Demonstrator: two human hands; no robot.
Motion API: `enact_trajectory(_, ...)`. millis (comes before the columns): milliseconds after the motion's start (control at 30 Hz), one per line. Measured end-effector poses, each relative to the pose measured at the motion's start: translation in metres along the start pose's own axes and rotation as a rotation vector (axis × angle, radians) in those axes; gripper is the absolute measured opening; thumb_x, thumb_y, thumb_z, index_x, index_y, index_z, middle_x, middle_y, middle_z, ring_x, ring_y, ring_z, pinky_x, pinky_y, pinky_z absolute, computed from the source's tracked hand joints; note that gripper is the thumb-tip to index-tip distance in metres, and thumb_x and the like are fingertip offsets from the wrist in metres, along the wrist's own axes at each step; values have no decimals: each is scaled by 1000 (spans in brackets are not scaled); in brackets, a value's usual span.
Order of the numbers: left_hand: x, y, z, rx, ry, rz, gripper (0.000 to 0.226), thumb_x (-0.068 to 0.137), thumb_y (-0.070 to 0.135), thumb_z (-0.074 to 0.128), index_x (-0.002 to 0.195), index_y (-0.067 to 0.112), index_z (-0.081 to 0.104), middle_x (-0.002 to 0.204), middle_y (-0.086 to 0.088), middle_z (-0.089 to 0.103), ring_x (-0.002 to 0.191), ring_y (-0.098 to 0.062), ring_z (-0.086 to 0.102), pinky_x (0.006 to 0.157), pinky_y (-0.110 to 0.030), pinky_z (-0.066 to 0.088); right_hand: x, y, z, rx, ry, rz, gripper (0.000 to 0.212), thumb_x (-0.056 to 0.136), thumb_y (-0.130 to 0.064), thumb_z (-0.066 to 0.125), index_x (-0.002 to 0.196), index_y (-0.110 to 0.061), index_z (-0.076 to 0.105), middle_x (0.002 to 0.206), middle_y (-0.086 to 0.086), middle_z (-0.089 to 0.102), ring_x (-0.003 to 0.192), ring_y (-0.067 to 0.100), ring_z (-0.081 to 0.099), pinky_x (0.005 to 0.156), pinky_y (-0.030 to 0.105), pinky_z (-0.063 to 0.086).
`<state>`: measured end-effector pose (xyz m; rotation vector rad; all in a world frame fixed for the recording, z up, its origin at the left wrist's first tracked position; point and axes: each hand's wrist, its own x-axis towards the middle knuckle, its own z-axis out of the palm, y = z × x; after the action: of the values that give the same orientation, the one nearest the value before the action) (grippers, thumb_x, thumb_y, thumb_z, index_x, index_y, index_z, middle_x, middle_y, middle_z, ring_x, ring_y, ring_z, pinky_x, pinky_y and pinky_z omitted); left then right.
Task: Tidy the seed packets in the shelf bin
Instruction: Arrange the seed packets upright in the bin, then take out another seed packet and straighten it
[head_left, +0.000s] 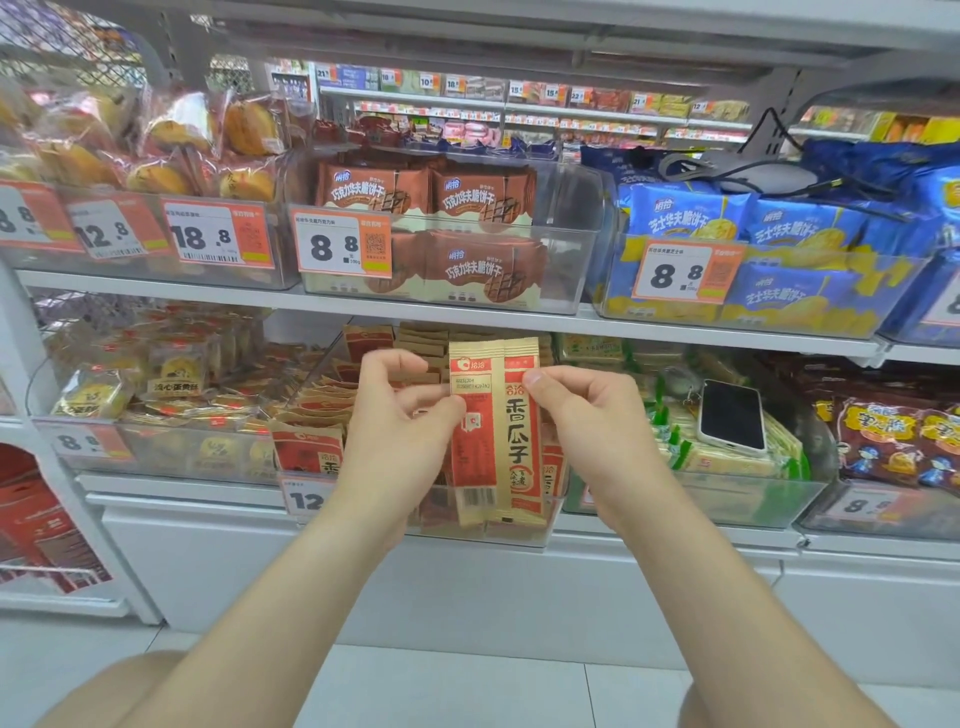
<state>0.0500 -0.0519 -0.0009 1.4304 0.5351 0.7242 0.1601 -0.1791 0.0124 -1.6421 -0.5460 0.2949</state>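
Supermarket shelving (467, 317) stacked with snacks forms the backdrop as a crouching shopper-side worker sorts stock on a lower shelf. At the centre of the view, both hands hold a pair of seed packets upright just in front of a clear plastic bin (524, 536), the task's target, which sits directly behind them. The left hand (400, 415) pinches the back-facing packet (470, 447) at its left edge, thumb pressed on the printed side and the other fingers curled; the right hand (587, 415) nips the top right edge of the front-facing packet (519, 431) between thumb and forefinger. The two packets touch side by side, one showing its barcode and the other its brand lettering (a mismatch that probably explains the pause), and holding them by the edges leaves both faces readable so they can be turned to match.

At nine o'clock from the hands, other seed packets (317, 402) lie in a slumped, overlapping heap inside the bin, with one standing at the front above a price tag (306, 499). That disorder suggests the tidying is at an early to middle stage. At three o'clock, a phone (732, 415) rests face up on green packs in the neighbouring bin, apparently parked there to free both hands. At twelve o'clock, on the shelf above, brown biscuit packs (431, 197) sit in neat rows. The likely next step is flipping the back-facing packet and seating the pair upright in the bin.
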Motion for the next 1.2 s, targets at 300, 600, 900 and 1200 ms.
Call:
enact_trajectory(300, -5, -5, 0, 326, -8, 291, 26, 89, 46, 85, 90, 26, 69, 95, 11, 80, 88, -14, 78, 81, -49, 65, -3, 1, 5, -20, -80, -231, 28, 105, -33, 67, 90, -15, 83, 86, 5, 81, 84, 21, 78, 80, 43, 62)
enact_trajectory(600, -4, 0, -4, 190, -87, 139, 17, 101, 25, 73, 88, 19, 80, 85, 0, 81, 84, -17, 78, 86, -46, 63, -6, 6, 10, -183, 17, -499, 34, 110, -19, 54, 77, -19, 62, 71, 6, 64, 66, 21, 57, 63, 41, 47)
enact_trajectory(900, 2, -2, -10, 142, 19, 128, 15, 100, 30, 75, 92, 19, 82, 84, -2, 81, 72, -13, 76, 55, -23, 57, -3, 6, 9, -220, -68, -416, 16, 102, -35, 70, 92, -26, 77, 81, -7, 77, 76, 14, 73, 73, 40, 62)
enact_trajectory(1200, 23, -9, -30, 170, 97, 20, 35, 91, 46, 84, 94, 12, 75, 95, 1, 83, 89, -21, 82, 81, -53, 67, -4, 12, 11, -245, -395, -108, 22, 108, -23, 63, 124, -15, 77, 96, 1, 84, 82, 17, 81, 63, 32, 65)
